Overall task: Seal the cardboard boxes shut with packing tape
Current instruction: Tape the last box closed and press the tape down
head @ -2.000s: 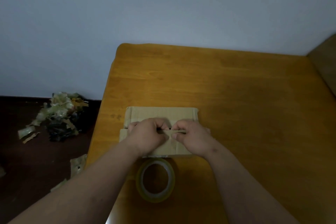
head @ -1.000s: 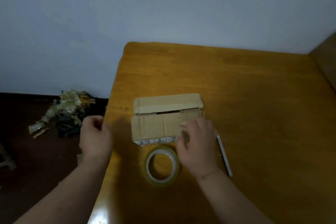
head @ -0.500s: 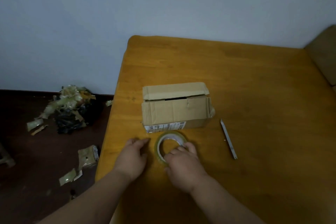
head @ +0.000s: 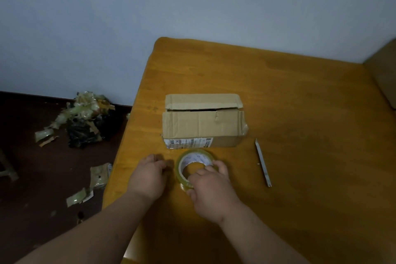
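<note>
Wooden table (head: pixel 300 96) against a pale wall carries the work. On it I find the cardboard box (head: pixel 202 123) lying near the left edge, its two top flaps folded down but gapped along the seam, with no fresh tape across them: sealing not yet begun, by my judgement. The tape roll (head: pixel 194 167) lies flat just in front of the box. My right hand (head: pixel 211 191) grips the roll, fingers curled over its rim. My left hand (head: pixel 150 174) rests beside the roll, fingers loosely curled, holding nothing. A thin cutter (head: pixel 263 162) lies to the right. Tape scraps (head: pixel 85 118) litter the floor.
</note>
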{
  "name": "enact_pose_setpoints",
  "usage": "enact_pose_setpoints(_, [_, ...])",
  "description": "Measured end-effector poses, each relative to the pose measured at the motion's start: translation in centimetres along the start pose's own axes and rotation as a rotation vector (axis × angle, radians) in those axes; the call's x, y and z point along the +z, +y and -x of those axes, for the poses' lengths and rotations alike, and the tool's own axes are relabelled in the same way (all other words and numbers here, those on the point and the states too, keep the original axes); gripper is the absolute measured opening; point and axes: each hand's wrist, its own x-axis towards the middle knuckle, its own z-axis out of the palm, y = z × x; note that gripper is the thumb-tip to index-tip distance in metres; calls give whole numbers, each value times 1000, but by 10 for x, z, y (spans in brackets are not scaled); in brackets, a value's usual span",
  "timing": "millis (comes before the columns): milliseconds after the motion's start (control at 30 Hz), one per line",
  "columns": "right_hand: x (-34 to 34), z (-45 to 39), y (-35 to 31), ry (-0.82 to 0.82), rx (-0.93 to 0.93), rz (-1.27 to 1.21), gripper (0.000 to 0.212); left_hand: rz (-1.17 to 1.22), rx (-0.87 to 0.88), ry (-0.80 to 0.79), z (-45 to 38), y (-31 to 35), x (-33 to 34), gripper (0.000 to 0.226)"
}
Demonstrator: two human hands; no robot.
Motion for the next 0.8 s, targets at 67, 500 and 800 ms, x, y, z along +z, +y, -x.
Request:
enact_pose_setpoints(67, [-1,3,3,8,-10,-9,23,-65,25,25,1,3,1,26])
enact_pose_setpoints(500, [-54,18,40,-171,87,-684,20,496,-199,-619,22,33,-73,14])
enact_pose_setpoints(800, [-79,31,42,-139,35,-871,34,643,-244,-681,33,47,-99,6])
